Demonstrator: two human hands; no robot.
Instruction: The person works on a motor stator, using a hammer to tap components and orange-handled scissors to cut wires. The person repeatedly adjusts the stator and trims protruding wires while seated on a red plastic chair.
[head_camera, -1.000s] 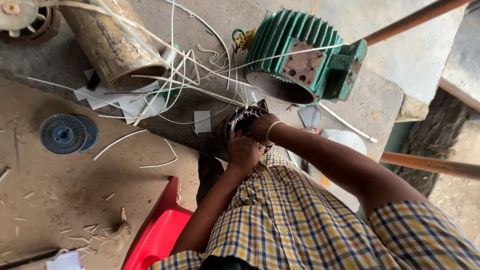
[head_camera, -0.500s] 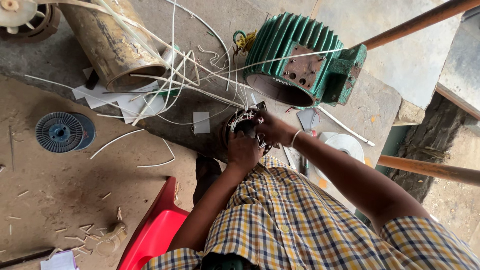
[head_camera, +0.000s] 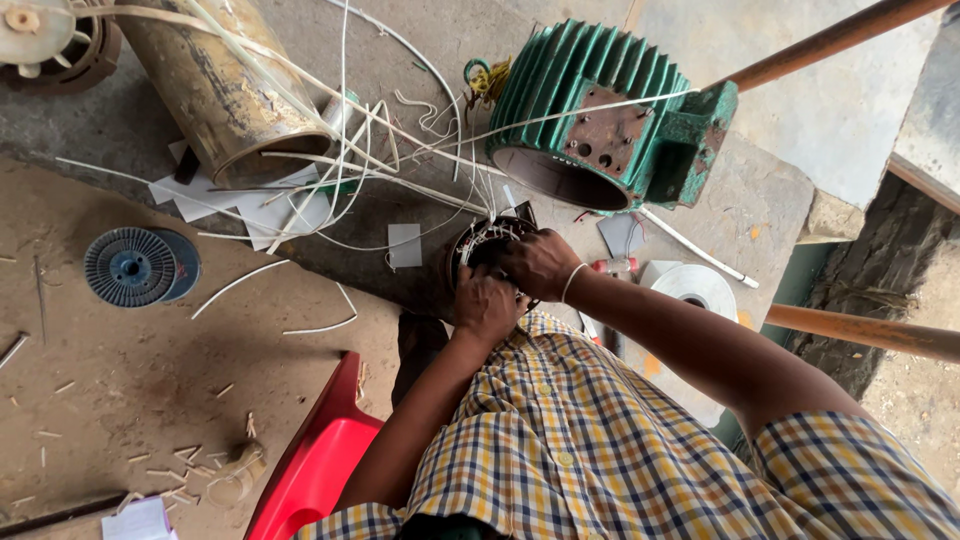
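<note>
The small wound stator (head_camera: 480, 245) sits at frame centre, below the green motor housing (head_camera: 610, 120). Your right hand (head_camera: 540, 262) lies across its rim, nearer; your left hand (head_camera: 487, 305) clamps its lower edge. Whether the right fingers are closed cannot be told.

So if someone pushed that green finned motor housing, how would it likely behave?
The green finned motor housing looks like thick cast metal, so probably heavy and stiff. It lies on its rounded side on the stone slab, so a sideways shove might rock or roll it, though its boxy block would likely check that.
</note>
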